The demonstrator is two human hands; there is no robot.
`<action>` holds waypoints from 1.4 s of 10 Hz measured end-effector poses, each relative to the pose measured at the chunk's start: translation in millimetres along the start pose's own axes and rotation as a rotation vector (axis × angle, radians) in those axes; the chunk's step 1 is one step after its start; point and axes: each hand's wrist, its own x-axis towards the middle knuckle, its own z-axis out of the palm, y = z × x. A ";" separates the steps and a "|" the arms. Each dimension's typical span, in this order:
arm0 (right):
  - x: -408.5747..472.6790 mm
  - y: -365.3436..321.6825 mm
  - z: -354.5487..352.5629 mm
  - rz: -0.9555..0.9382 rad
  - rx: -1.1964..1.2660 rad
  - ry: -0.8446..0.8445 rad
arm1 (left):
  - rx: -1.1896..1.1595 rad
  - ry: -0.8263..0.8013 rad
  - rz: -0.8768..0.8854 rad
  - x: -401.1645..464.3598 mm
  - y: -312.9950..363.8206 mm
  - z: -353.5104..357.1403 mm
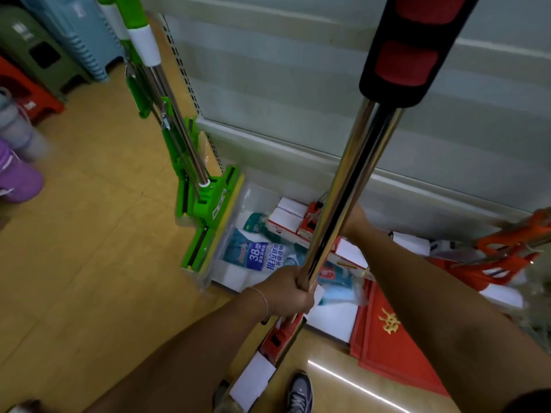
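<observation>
My left hand [295, 290] grips the shiny steel pole [351, 180] of a mop low down. The pole rises toward the camera and ends in a black grip with red foam pads [411, 49]. Its red-and-white sponge head [262, 362] is near the floor by my shoe [299, 391]. My right hand [356, 217] reaches behind the pole toward the red-and-white sponge mop heads [292, 217] on the bottom shelf. Its fingers are hidden by the pole.
A green sponge mop [208, 210] leans against the white shelf unit [298, 99]. Packaged refills [262, 257], a red mat with a gold character [387, 323] and another red mop [512, 242] lie low at right. Plastic stools [44, 55] stand at far left on the wooden floor.
</observation>
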 end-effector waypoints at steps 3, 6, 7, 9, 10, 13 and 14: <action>-71.8 46.8 1.7 -0.059 -0.376 -0.101 | 0.048 0.019 -0.056 18.8 12.1 -6.0; -134.0 87.3 72.9 -0.053 -0.085 -0.225 | -0.041 0.213 -0.129 33.6 24.8 6.3; -132.2 81.2 85.8 -0.015 -0.102 -0.078 | -0.156 0.301 -0.171 34.0 28.9 12.3; -127.3 72.3 101.1 0.026 -0.327 0.063 | -0.242 0.435 -0.201 36.6 33.0 14.7; -118.5 62.2 101.8 0.020 -0.350 0.007 | -0.213 0.439 -0.205 40.0 32.6 6.6; -112.4 39.5 87.5 0.023 -0.314 -0.081 | 0.132 -0.029 -0.084 46.8 32.5 -42.2; -97.6 46.4 85.1 -0.080 -0.413 -0.080 | 0.256 -0.107 -0.008 53.5 38.0 -53.7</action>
